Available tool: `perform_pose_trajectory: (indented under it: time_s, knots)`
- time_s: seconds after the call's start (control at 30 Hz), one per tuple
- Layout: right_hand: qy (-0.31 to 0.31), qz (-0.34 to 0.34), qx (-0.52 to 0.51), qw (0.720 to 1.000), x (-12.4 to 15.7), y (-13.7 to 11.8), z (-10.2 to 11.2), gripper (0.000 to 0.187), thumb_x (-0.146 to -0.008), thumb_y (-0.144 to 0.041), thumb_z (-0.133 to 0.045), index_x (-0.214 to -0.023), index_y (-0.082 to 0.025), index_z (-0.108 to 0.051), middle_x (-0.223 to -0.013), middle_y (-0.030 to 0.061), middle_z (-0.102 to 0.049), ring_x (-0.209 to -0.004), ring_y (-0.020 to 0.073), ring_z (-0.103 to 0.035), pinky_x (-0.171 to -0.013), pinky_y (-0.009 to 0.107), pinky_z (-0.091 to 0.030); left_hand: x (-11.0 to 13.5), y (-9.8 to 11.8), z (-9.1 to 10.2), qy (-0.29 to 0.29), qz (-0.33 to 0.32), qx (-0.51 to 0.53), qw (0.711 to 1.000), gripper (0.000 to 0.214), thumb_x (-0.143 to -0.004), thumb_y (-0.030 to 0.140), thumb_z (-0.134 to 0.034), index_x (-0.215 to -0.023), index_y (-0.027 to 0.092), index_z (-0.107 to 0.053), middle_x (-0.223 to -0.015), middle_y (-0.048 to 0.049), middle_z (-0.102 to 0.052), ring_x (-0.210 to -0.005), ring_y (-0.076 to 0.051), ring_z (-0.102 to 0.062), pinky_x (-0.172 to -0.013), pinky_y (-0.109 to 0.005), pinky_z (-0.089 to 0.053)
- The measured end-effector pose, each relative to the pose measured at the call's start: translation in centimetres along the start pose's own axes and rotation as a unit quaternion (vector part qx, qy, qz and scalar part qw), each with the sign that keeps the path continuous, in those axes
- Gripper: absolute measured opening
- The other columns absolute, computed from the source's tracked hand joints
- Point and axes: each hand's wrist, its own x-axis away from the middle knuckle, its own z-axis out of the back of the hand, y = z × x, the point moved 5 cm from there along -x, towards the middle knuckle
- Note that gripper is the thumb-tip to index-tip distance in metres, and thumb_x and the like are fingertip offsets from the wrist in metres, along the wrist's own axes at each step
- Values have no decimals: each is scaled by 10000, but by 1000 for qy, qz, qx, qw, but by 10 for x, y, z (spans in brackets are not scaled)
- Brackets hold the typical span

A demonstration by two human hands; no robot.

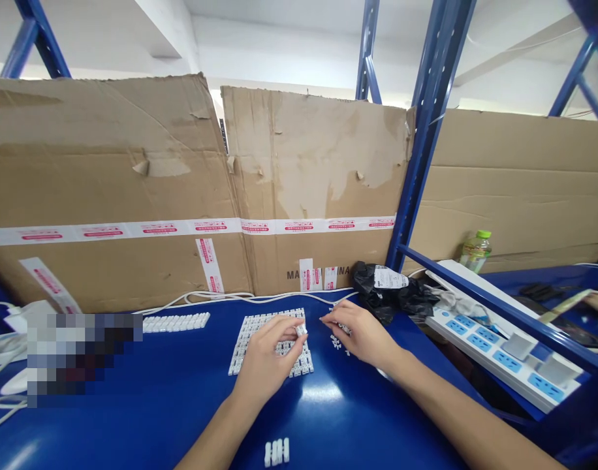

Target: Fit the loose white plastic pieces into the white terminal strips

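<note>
Between the thumb and fingers of my left hand [269,356] is a small white plastic piece [301,329]; its exact kind I cannot make out. Behind and under this hand, a grid of white plastic pieces [237,352] lies in rows on the blue table, partly covered by the hand. My right hand [360,333] reaches over a scatter of tiny white parts [335,342] just right of the grid. Its fingers are bent, with a gap between fingertips and thumb, and no held piece shows. Several white pieces [277,452] stand side by side near the front edge.
A row of white pieces [176,322] lies at the back left. Cardboard [309,163] walls the rear, with a white cable [260,299] along its foot. At right are a black plastic bag [372,294], a blue post [426,130], a power strip [495,356] and a bottle [475,251].
</note>
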Motion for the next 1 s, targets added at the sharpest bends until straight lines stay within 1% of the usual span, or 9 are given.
perform_pose_trajectory:
  time_s: [0.07, 0.13, 0.33, 0.43, 0.5, 0.6, 0.67, 0.83, 1.0]
  knots:
    - [-65, 5, 49, 997, 1, 10, -1, 218, -1004, -175, -633, -1131, -211, -806, -953, 92, -795, -1000, 260, -674, -856, 370, -578, -2, 3, 1, -1, -12, -14, 1000, 182, -988, 242, -635, -1118, 244, -763, -1085, -51, -766, -821, -170, -780, -796, -328, -688]
    - [-105, -6, 68, 992, 3, 18, -2, 209, -983, -173, -675, -1133, -211, -815, -942, 88, -795, -991, 266, -663, -851, 366, -570, -3, 4, 1, 0, -14, -27, 1000, 170, -982, 231, -629, -1075, 241, -771, -1072, -54, -760, -793, -167, -759, -771, -326, -676]
    - [-143, -12, 75, 987, 6, 22, -14, 203, -956, -114, -680, -1025, -240, -824, -894, 61, -787, -947, 248, -680, -829, 331, -549, -2, -1, -3, -12, 2, -40, 999, 163, -954, 256, -667, -1068, 253, -783, -1121, -58, -796, -739, -173, -745, -739, -347, -674]
    - [-104, -19, 43, 993, 3, 17, -13, 195, -951, -99, -659, -1011, -222, -798, -936, 59, -790, -936, 237, -700, -858, 344, -554, -2, -1, -5, -19, 9, -44, 999, 162, -935, 250, -682, -1055, 248, -791, -1133, -63, -805, -703, -168, -733, -740, -362, -674]
    - [-51, -45, -33, 997, 2, 13, -10, 151, -954, -132, -663, -1012, -212, -777, -978, 57, -783, -887, 208, -721, -839, 329, -573, -2, 0, -5, -24, 12, -48, 998, 165, -932, 243, -676, -1046, 250, -796, -1110, -59, -810, -700, -171, -731, -737, -363, -670]
    - [8, -73, -160, 984, -1, 6, -10, 99, -948, -175, -680, -964, -212, -771, -963, 47, -770, -825, 177, -731, -760, 287, -595, -1, 0, -7, -31, 20, -45, 998, 177, -928, 238, -673, -1061, 259, -788, -1030, -40, -816, -712, -178, -733, -727, -353, -666]
    - [33, -65, -198, 978, -2, 0, -10, 112, -943, -175, -688, -949, -220, -790, -971, 50, -781, -868, 184, -744, -782, 294, -605, 0, -2, -8, -27, 33, -26, 999, 225, -916, 234, -689, -1127, 255, -764, -1006, -33, -821, -744, -182, -748, -753, -353, -673]
    - [57, -3, -199, 978, -2, -15, -13, 260, -1015, -159, -588, -1056, -266, -822, -1093, 45, -821, -1013, 198, -776, -917, 352, -614, 4, -9, -13, -28, 65, 27, 997, 300, -876, 252, -761, -1175, 245, -733, -1020, -35, -832, -803, -192, -787, -809, -369, -690]
    - [73, 10, -193, 978, 0, -23, -16, 140, -1013, -224, -663, -967, -253, -792, -1003, 39, -819, -927, 191, -782, -872, 325, -620, 5, -11, -16, -39, 77, 63, 994, 340, -833, 267, -822, -1161, 245, -735, -929, -18, -827, -803, -206, -795, -802, -371, -699]
